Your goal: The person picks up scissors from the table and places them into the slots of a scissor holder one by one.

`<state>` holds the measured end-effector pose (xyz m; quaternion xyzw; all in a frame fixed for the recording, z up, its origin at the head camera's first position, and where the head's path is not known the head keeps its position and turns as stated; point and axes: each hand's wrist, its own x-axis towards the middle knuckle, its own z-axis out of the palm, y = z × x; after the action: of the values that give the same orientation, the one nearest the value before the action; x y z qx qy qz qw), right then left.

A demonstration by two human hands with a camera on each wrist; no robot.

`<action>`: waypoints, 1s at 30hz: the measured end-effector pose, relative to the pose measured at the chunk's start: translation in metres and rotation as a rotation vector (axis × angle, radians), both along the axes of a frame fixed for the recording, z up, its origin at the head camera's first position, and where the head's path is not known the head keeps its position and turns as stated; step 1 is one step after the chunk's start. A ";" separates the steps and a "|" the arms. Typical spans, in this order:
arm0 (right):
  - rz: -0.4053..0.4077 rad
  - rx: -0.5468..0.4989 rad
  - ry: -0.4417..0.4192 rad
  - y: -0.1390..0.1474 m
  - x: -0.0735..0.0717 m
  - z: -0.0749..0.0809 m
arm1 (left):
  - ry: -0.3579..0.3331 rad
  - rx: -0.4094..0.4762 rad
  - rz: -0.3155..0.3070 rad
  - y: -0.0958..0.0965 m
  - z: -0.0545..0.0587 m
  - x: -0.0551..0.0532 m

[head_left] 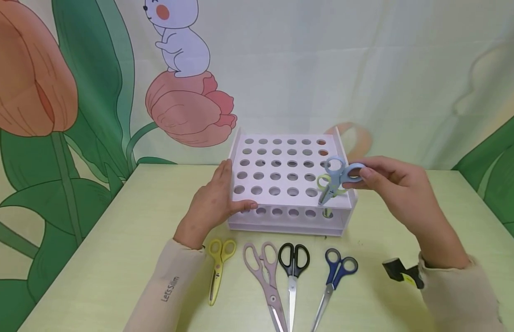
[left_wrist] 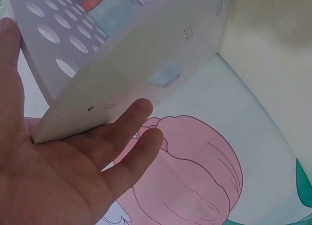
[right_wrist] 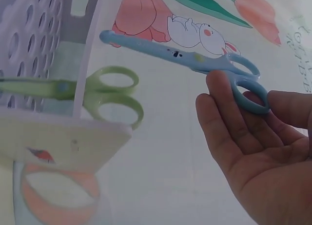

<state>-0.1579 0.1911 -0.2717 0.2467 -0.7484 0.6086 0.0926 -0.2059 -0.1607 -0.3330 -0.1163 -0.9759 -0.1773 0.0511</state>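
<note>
In the head view my right hand pinches one finger loop of light blue scissors above the rack's front right corner. The blades slant downward. In the right wrist view the light blue scissors are apart from green scissors, whose blades pass through a rack hole. My left hand rests against the left side of the white holed rack. Its thumb lies at the front edge; in the left wrist view the fingers extend straight along the outer side wall.
Before the rack lie yellow scissors, pale purple scissors, black-handled scissors and dark blue-handled scissors. They rest on a pale table. A printed curtain hangs behind.
</note>
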 end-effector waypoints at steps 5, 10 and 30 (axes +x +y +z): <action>0.042 -0.059 -0.001 -0.014 -0.007 0.001 | 0.005 -0.004 0.001 0.001 0.000 0.000; 0.076 -0.103 -0.008 -0.025 -0.015 0.001 | 0.006 0.002 -0.004 0.002 0.002 0.000; -0.017 0.071 -0.080 -0.066 -0.030 0.000 | 0.012 0.000 0.002 0.000 0.001 0.000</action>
<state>-0.1881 0.1254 -0.2713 0.2192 -0.7747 0.5902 0.0588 -0.2058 -0.1604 -0.3320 -0.1166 -0.9757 -0.1767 0.0573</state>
